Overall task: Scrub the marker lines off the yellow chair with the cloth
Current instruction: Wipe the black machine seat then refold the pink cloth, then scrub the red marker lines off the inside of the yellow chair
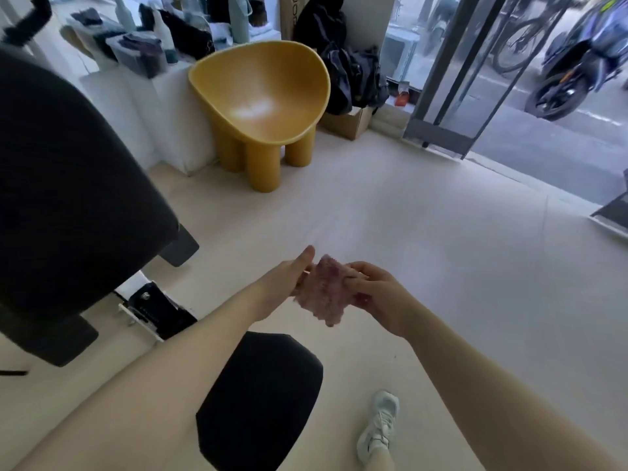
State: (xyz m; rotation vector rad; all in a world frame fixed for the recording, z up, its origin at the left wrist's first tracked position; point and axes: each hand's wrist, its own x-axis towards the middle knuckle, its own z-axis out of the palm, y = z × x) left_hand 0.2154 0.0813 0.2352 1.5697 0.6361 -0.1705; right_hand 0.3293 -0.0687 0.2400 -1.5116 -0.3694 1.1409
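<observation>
The yellow chair (pixel 265 96) stands across the room on thick round legs, its bowl-shaped seat facing me. No marker lines are visible on it from here. A pink fuzzy cloth (pixel 323 294) hangs between both hands, well short of the chair, over the pale floor. My left hand (pixel 292 273) holds the cloth's left edge with fingers stretched forward. My right hand (pixel 373 294) pinches its right side, thumb on top.
A big dark armchair (pixel 68 198) fills the left. A black round stool seat (pixel 258 399) sits just below my arms, my white shoe (pixel 380 426) beside it. Bags and a cardboard box (pixel 346 122) stand right of the chair. The open glass door (pixel 458 79) shows a motorbike (pixel 577 62) outside.
</observation>
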